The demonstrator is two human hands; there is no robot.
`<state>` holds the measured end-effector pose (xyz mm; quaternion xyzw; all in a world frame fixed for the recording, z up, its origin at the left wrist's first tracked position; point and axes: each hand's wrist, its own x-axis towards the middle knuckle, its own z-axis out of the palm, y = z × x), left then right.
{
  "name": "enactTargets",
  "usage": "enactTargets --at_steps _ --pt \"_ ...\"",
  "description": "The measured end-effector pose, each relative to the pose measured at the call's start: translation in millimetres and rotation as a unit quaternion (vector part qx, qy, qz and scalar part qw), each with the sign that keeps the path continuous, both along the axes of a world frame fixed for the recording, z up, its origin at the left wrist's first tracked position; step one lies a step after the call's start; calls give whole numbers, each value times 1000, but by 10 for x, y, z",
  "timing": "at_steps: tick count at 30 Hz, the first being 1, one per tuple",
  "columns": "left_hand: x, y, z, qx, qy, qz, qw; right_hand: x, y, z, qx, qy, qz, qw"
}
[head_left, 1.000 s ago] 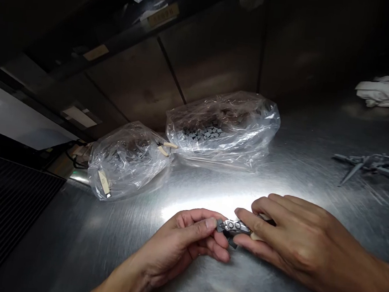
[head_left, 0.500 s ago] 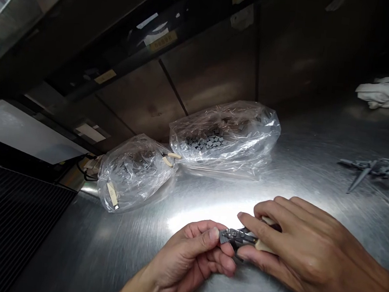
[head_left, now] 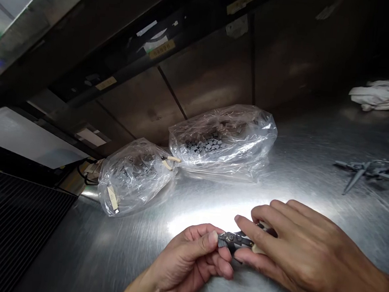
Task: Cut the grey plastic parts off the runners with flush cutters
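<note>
left hand (head_left: 183,259), right hand (head_left: 296,252): together, both clamped on small steel pliers (head_left: 235,238) | pliers: head at left fingertips, cream handle (head_left: 259,249) mostly hidden under right fingers | worktop (head_left: 108,252): brushed stainless, glaring | beyond: clear plastic bag (head_left: 222,142) of grey cubes (head_left: 203,143), second bag (head_left: 132,179), contents hard to make out; spiky metal parts (head_left: 367,169); crumpled white cloth (head_left: 383,95)

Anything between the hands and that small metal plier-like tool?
Nothing visible. The left hand pinches the small dark metal plier-like tool directly, and the right hand wraps its cream-coloured grip. The two clear plastic bags lie farther back on the brushed-steel tabletop, apart from both hands.
</note>
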<state>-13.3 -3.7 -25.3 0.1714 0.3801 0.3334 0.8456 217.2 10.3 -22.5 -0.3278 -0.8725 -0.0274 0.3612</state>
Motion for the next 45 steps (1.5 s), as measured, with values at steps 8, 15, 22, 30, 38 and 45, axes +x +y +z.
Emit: enactTargets --at_steps 8,15,22,30,38,45 --pt "-2 14 7 -2 8 -4 1000 15 -1 19 43 -31 2 999" --pt "20 11 29 -2 13 -4 1000 22 -9 8 31 -39 6 999" --pt "13 -1 24 2 6 3 1000 34 6 -8 6 -14 -6 1000" --pt "-2 23 16 6 -8 9 1000 94 77 -47 9 -9 -10 1000" --pt "-3 27 25 1 -22 8 1000 79 58 -69 -6 -13 -1 1000" --pt "-8 18 37 7 -18 2 1000 65 46 -77 -22 -9 5 1000"
